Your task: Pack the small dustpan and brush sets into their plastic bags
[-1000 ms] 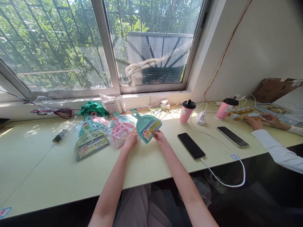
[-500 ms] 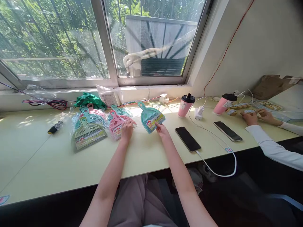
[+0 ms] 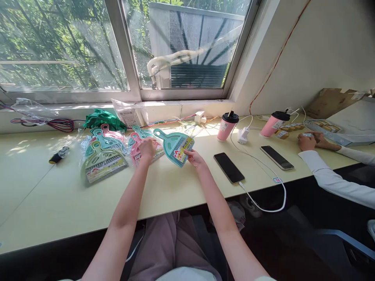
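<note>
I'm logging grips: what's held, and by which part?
The right hand holds the teal dustpan by its wide edge, opposite the handle. The left hand is over the pink dustpan; whether it grips is unclear.

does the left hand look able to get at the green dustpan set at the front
Probably yes: the left hand is over the neighbouring pink dustpan set, and nothing seems to lie on the green dustpan set.

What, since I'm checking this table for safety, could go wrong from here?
The blue-green dustpan might slip, as the right grip holds it near one edge. The white cable loops past the front edge of the table, so a snag could drag the phone plugged into it.
</note>
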The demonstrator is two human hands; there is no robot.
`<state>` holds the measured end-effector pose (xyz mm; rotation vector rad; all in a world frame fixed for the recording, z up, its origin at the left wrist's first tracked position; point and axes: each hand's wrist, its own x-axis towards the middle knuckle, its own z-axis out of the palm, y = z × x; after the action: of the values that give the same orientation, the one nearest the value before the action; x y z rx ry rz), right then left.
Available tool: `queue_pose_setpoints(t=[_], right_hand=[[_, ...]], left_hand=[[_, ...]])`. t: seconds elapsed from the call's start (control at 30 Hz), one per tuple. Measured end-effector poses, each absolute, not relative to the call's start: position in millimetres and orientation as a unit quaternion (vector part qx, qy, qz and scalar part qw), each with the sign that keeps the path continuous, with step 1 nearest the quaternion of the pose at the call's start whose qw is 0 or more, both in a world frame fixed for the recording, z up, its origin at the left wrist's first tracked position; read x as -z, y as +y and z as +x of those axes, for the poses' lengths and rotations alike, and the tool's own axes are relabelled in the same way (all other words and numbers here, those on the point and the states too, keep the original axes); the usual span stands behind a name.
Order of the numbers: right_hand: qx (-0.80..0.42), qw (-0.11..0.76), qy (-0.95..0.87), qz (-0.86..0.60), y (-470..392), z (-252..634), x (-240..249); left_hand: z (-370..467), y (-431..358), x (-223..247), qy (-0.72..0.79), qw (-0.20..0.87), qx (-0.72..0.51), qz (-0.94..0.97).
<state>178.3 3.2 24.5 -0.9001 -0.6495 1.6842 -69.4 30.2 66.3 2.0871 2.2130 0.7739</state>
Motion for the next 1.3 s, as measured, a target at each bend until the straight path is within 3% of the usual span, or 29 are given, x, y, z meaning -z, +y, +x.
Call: queue_pose_setpoints(t=[0.33, 0.7, 0.93, 1.17, 1.3], right_hand=[[-0.701, 0.481, -0.307, -0.428, 1, 179, -26], [-0.712, 0.432, -0.346, -0.433, -6, 172, -30], [-0.663, 0.534, -0.271, -0.449, -5, 157, -22], [-0.682, 0.528, -0.313, -0.399, -9, 145, -21], [-0.680, 0.554, -0.302, -0.373, -9, 142, -20]], left_hand=[[-107, 16, -80, 0.747, -0.033, -0.143, 0.648], [-114, 2, -58, 0.726, -0.031, -0.358, 0.586], [-100, -8, -59, 0.734, -0.054, -0.418, 0.533], [-86, -21, -66, 0.647, -0.023, -0.447, 0.617], [-81, -21, -66, 0.602, 0.007, -0.546, 0.582]])
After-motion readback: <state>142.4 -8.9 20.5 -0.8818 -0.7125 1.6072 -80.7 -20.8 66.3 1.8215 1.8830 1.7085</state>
